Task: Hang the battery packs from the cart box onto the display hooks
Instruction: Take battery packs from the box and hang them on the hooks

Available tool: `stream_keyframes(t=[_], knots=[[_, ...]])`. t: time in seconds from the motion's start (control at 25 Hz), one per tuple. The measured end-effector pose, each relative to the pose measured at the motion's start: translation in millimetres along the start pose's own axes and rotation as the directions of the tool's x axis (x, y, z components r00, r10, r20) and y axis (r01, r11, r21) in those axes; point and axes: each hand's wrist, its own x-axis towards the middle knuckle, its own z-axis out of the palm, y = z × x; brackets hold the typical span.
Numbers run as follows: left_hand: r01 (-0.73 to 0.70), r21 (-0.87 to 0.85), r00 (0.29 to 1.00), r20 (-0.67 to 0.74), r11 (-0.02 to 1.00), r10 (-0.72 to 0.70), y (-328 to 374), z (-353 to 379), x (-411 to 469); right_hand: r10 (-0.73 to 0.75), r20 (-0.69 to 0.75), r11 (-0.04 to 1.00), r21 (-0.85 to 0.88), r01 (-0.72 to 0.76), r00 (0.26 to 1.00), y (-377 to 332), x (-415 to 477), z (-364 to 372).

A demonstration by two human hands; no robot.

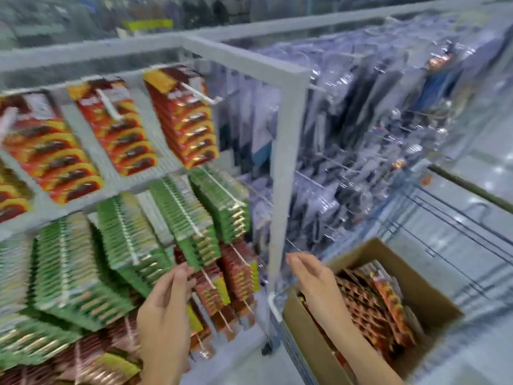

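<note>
Battery packs in box: red and orange flat packs [372,301], packed tight in a brown cardboard box [416,284] at the lower right of the frame.
Packs on hooks: orange-red packs [183,120] hang at the upper left, green packs [177,218] in the middle left, dark red packs [238,273] below them, all on white display hooks [201,93].
Left hand [166,309]: bottom middle, by the green packs; fingers loosely bent, grip holds nothing.
Right hand [313,276]: above the box's left edge; fingers loose, grip holds nothing.
Blur: the whole picture is smeared.
</note>
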Motion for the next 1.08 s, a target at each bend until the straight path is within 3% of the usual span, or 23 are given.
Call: stream_keyframes(t=[0.12, 0.28, 0.52, 0.68, 0.8, 0.96, 1.08], knots=[[0.082, 0.07, 0.99, 0.111, 0.994, -0.09, -42.3, 54.1, -20.0, 0.141, -0.148, 0.99, 0.022, -0.139, 0.979, 53.1, -18.5, -64.7], [0.132, 0.241, 0.95, 0.248, 0.962, -0.192, -103.8, 124.5, -42.3, 0.358, -0.312, 0.933, 0.086, -0.349, 0.88, 113.6, -32.1, -137.8], [0.234, 0.456, 0.807, 0.401, 0.859, -0.433, -174.8, 260.7, -75.6, 0.542, -0.402, 0.822, 0.07, -0.566, 0.738, 173.8, -36.6, -212.2], [0.052, 0.607, 0.797, 0.453, 0.793, -0.399, -218.6, 358.2, -79.2, 0.617, -0.361, 0.77, 0.093, -0.631, 0.699, 191.9, -33.2, -238.0], [-0.032, 0.769, 0.841, 0.366, 0.639, -0.398, -245.0, 420.4, -67.0, 0.634, -0.343, 0.759, 0.106, -0.642, 0.693, 191.0, -28.9, -251.3], [-0.05, 0.937, 0.856, 0.219, 0.347, -0.468, -278.5, 461.2, -54.9, 0.608, -0.344, 0.773, 0.05, -0.633, 0.716, 186.5, -27.4, -261.7], [0.089, 0.959, 0.839, 0.073, 0.267, -0.539, -281.6, 476.4, -49.2, 0.595, -0.348, 0.783, 0.048, -0.621, 0.724, 182.8, -25.7, -265.6]])
